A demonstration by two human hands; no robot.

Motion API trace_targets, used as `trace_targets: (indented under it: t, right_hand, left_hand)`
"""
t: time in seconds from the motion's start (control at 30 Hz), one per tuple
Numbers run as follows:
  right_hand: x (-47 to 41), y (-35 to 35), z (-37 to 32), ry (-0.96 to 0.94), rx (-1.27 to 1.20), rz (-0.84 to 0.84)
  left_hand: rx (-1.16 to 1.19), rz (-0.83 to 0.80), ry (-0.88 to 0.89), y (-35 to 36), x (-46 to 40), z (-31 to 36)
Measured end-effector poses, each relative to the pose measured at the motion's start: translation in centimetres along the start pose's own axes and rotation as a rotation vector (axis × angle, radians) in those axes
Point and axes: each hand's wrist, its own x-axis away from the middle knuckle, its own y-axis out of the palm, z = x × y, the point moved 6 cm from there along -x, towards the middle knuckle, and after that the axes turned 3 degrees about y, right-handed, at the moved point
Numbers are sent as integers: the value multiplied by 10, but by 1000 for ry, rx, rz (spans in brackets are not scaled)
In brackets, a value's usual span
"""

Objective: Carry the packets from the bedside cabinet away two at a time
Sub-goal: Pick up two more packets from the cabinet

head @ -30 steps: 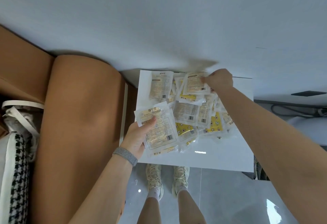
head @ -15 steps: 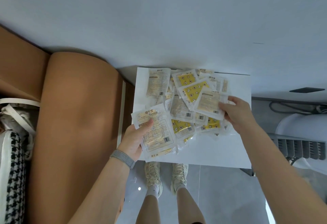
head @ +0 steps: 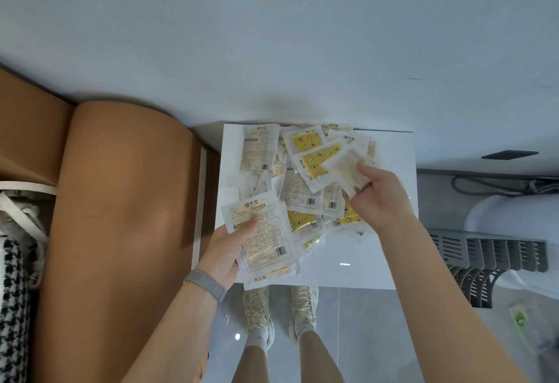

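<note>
Packets [head: 305, 177] are lying in a loose overlapping heap on the white bedside cabinet [head: 390, 255], spreading from the far edge toward the middle and crowding the left half; some are showing yellow patterned faces, others pale printed faces with barcodes. Left hand [head: 225, 251] is gripping a small stack of packets [head: 263, 237] at the near left corner of the cabinet top, thumb pressing on the top packet's printed face, fingers tucked underneath; how many are in the stack cannot be told, at least two edges are showing. Right hand [head: 379, 196] is pinching a blurred pale packet [head: 348, 171] over the right part of the heap, fingers curling round its edge, packet lifted and tilted above the yellow ones. Wristband [head: 205, 284] is sitting on the left wrist. Cabinet is standing against the pale wall [head: 272, 35], its left edge just beside a tan padded headboard [head: 121, 216]. Houndstooth fabric [head: 12, 307] is showing at the far left edge. Shoes [head: 281, 313] are standing on the grey floor [head: 363, 337] just below the cabinet's near edge. Grey slatted basket [head: 484, 258] is sitting to the right of the cabinet, with cables [head: 499, 184] lying further back near the wall.
</note>
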Motion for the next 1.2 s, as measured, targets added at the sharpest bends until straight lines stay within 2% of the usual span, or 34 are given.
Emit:
trace_targets:
  t: [0.2,0.33,0.5,0.7,0.87,1.03,1.1,1.2]
  right_hand:
    - [-18,23,23,15,130,269]
    - [-26,24,26,-130,223,470]
    - [-39,25,31,-77,699,697]
    - [-51,28,27,-208,899,708]
    - [-55,39,21,-421,1034,710]
    - [-60,44,16,-622,900,573]
    - [-55,45,15,-641,882,497]
    - [-37,42,20,-528,628,327]
  left_hand:
    - [-26,-4,-7,-1,4,-7]
    - [-35,4,-2,-9,4,-10]
    - [-35,15,-2,-17,4,-13]
    - [-12,21,3,-20,6,-14]
    - [-19,28,7,-22,6,-12]
    - [-19,40,2,-25,2,-10]
    - [-22,42,6,-25,1,-8]
    - [-3,51,21,-23,1,-3]
